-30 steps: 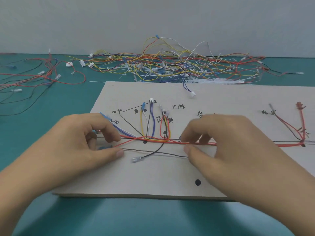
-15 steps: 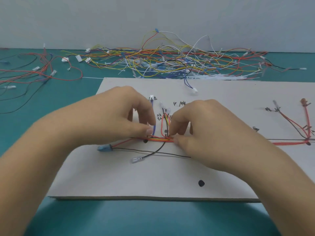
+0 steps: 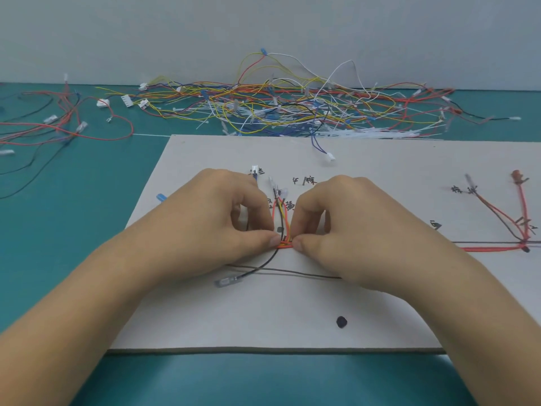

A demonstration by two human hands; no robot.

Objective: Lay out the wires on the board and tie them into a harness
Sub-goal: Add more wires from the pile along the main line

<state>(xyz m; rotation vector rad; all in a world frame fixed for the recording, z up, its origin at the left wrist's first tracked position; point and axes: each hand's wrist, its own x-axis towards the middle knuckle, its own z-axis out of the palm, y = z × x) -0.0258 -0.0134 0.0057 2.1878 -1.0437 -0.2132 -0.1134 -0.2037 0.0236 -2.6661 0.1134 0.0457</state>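
Note:
A grey board (image 3: 292, 312) with handwritten labels lies on the teal table. A bundle of red, orange and yellow wires (image 3: 285, 245) runs along a drawn line across its middle. My left hand (image 3: 222, 227) pinches the bundle from the left, and my right hand (image 3: 348, 232) pinches it from the right, thumbs almost touching. Red, yellow and black branch wires (image 3: 280, 212) rise between my hands. A black wire with a clear terminal (image 3: 227, 281) curves down to the left. The red trunk (image 3: 491, 248) continues right to a branch of red wires (image 3: 521, 212).
A big tangle of loose coloured wires and white cable ties (image 3: 292, 109) lies behind the board. More red and black wires (image 3: 58, 124) spread at the far left. A blue wire with a white connector (image 3: 329, 156) rests on the board's far edge. A black dot (image 3: 341, 321) marks the board's near part.
Both hands have slid inward along the bundle and now meet at its middle. My left hand has moved right, covering the blue and white branch wires; the view has shifted slightly.

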